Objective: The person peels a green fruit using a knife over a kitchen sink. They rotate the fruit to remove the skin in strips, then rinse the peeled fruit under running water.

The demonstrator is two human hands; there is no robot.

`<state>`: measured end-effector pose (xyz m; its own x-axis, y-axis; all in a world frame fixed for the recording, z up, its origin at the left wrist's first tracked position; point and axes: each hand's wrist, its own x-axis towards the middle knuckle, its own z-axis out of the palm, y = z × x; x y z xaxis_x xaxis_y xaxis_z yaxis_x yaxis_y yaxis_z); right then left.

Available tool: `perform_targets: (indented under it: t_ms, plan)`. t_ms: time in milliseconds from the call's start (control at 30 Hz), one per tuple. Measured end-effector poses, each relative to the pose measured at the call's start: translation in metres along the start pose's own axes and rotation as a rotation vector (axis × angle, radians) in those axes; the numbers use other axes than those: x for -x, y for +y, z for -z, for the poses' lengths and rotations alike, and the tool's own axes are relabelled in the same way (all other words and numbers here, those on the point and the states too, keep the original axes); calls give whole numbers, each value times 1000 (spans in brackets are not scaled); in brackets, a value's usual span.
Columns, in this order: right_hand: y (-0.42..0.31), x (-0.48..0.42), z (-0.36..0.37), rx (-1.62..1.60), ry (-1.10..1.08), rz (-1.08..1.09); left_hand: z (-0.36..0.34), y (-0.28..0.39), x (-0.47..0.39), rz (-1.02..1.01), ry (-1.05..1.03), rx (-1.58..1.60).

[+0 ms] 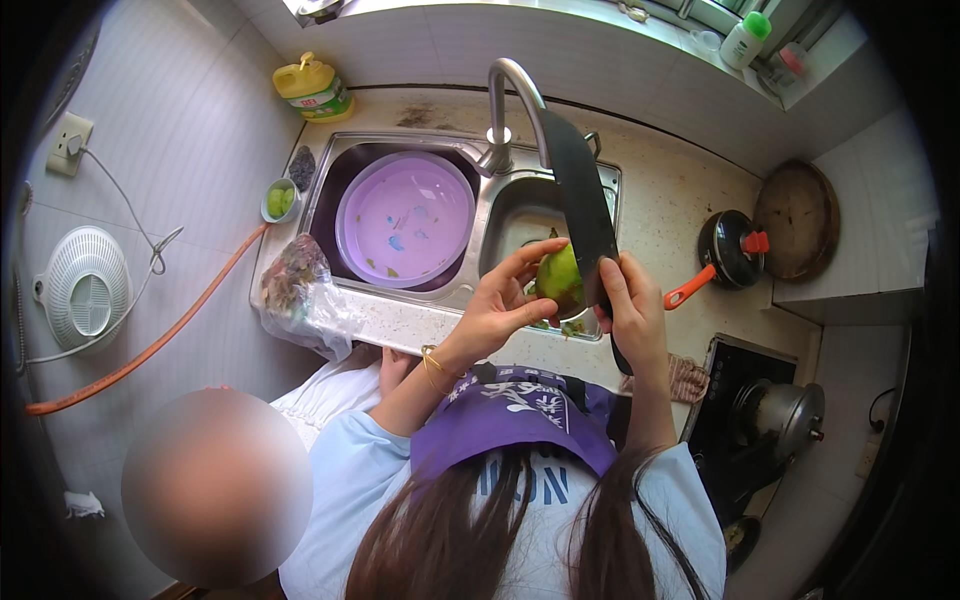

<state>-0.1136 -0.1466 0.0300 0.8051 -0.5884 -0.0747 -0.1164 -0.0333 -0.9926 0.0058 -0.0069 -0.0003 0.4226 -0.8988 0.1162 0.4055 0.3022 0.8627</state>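
Observation:
My left hand [514, 289] holds a round green fruit or vegetable [556, 279] between thumb and fingers. Its skin is partly brown near the bottom. In my right hand [634, 304] is a wide black-bladed kitchen knife [581, 191], gripped near the base of the blade, with its tip pointing up and away from me. The blade stands upright against the right side of the fruit and hides part of it. Both hands are above the near edge of the small right sink bowl [517, 217]. Green and brown scraps [574, 328] lie there.
Water and floating scraps fill a purple basin [405, 274] in the left sink. A faucet [497, 112] rises behind the knife. A small bowl [289, 217] of green pieces and a plastic bag [300, 300] stand left; a lidded pan [731, 251], right. Another person stands close at left.

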Motion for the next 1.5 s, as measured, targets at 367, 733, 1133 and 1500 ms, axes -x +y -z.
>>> perform_targets:
  t_ms: [367, 733, 1133, 1500]
  plan:
    - [-2, -1, -4, -9, 47, -16, 1, -2, -1, 24, -1, 27]
    - [0, 0, -1, 133, 30, 40, 3, -4, -1, -1, 9, -25]
    - [-5, 0, 4, 161, 36, 33, 4, -5, -2, 70, -22, 66]
    - [-3, 2, 1, 147, 19, 28, 3, -8, -1, 52, 1, 75]
